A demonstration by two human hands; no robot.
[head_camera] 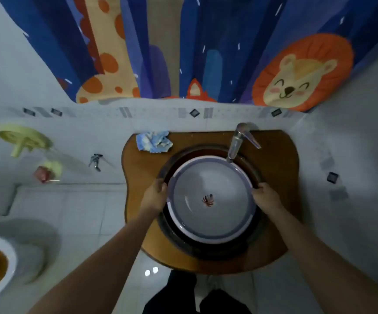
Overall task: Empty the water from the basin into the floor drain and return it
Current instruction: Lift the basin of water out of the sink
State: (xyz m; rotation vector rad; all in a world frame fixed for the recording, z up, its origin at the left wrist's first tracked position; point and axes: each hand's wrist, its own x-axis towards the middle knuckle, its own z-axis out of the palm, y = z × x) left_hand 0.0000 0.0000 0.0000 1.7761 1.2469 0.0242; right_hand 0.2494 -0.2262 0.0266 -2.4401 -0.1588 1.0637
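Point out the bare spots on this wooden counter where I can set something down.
Bare wood on the counter: the widest patch lies right of the sink, past the faucet and the right hand. A smaller one lies left, between the crumpled cloth and the left hand. Crowded: the sink, filled by the basin both hands grip.

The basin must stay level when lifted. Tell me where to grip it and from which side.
Grip the basin by its flat rim at opposite points, from left and right, where the left hand and right hand hold it. Round and wide, it likely stays level that way; the faucet overhangs the far rim.
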